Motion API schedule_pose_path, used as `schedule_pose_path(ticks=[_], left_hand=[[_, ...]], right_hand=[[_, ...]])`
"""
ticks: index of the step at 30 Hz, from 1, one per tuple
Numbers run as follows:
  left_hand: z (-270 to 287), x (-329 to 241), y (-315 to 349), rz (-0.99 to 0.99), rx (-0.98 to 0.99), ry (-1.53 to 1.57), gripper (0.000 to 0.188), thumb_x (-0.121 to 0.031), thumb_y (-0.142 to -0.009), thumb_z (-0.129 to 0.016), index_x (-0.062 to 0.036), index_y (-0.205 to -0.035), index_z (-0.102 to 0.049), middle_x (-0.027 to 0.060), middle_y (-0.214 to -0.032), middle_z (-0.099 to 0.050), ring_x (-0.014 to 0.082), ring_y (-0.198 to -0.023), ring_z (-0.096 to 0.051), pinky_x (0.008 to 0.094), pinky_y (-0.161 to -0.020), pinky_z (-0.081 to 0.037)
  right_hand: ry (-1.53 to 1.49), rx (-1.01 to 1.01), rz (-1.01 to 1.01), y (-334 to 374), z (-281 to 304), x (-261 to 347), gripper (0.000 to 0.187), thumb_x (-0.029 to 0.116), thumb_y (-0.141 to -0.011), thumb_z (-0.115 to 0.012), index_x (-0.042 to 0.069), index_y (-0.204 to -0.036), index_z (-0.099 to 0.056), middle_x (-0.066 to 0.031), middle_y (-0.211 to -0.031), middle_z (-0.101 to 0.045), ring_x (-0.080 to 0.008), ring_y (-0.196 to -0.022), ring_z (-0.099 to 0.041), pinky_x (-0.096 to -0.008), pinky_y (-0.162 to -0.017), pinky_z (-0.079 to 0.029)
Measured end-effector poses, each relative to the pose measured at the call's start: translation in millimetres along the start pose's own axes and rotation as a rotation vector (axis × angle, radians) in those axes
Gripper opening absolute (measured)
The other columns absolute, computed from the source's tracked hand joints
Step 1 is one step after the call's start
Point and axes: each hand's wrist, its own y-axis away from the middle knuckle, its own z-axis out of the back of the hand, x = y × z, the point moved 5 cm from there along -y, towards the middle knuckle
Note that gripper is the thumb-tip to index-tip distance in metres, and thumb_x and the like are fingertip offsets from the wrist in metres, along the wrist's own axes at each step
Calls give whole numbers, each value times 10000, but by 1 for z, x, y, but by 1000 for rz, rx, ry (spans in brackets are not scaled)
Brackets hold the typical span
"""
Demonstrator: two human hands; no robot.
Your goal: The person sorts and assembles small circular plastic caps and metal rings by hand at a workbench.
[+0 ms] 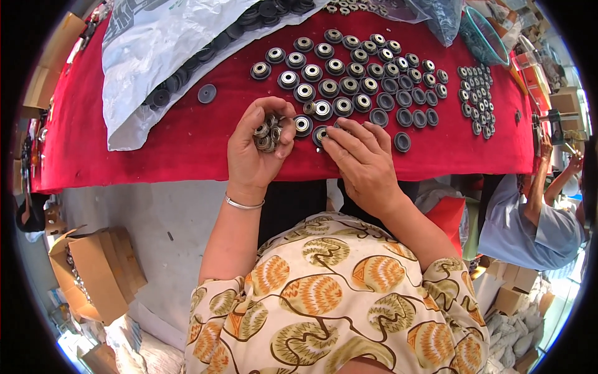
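Observation:
My left hand (256, 153) is cupped, palm up, around a handful of small metal ball bearings (268, 134). My right hand (367, 162) is palm down at the near edge of the wheel rows, its fingers stretched forward and slightly apart. Its index fingertip touches a dark round wheel with a bearing in its centre (320, 134); the thumb is hidden. Beyond both hands stand several rows of dark wheels with shiny bearings in them (327, 88). To the right of these are dark wheels with bare centres (403, 118).
A red cloth (205, 140) covers the table. At the left, a white plastic bag (146, 68) holds more dark wheels, with a loose disc (207, 93) beside it. Small bearings (476, 100) sit at the right, near a teal basket (483, 40). Another person (529, 218) works at the right.

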Motion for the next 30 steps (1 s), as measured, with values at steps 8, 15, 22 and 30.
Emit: schedule_pose_path(ticks=[8, 15, 22, 30], left_hand=[[1, 1, -2, 8, 8, 8, 295, -215, -955, -456, 24, -1091, -563, 155, -997, -592, 177, -708, -563, 221, -473, -434], [-1, 1, -1, -10, 22, 7, 292, -211, -960, -448, 24, -1093, -559, 157, -1000, -592, 178, -715, -562, 224, -488, -440], [2, -2, 0, -32, -8, 10, 278, -205, -960, -449, 15, -1087, -560, 145, -992, -591, 182, -724, -547, 228, -502, -436], [5, -4, 2, -81, -25, 29, 285, -204, -946, -475, 6, -1117, -563, 133, -1025, -530, 158, -727, -486, 193, -485, -409]], right_hand=[[10, 93, -20, 2, 0, 0, 333, 28, -788, -557, 66, -1108, -639, -55, -1173, -606, -230, -1196, -513, -449, -1030, -310], [68, 81, 10, -1, 0, 6, 294, 71, -781, -583, 44, -1069, -634, -55, -1120, -596, -230, -1173, -518, -488, -1037, -292], [-39, -46, 30, -42, 12, -9, 215, 64, -738, -592, 84, -948, -637, -50, -934, -622, -239, -1004, -566, -400, -901, -389], [158, 120, 45, -73, -22, -11, 74, 82, -693, -613, 86, -763, -639, -59, -794, -600, -245, -847, -559, -374, -823, -383]])
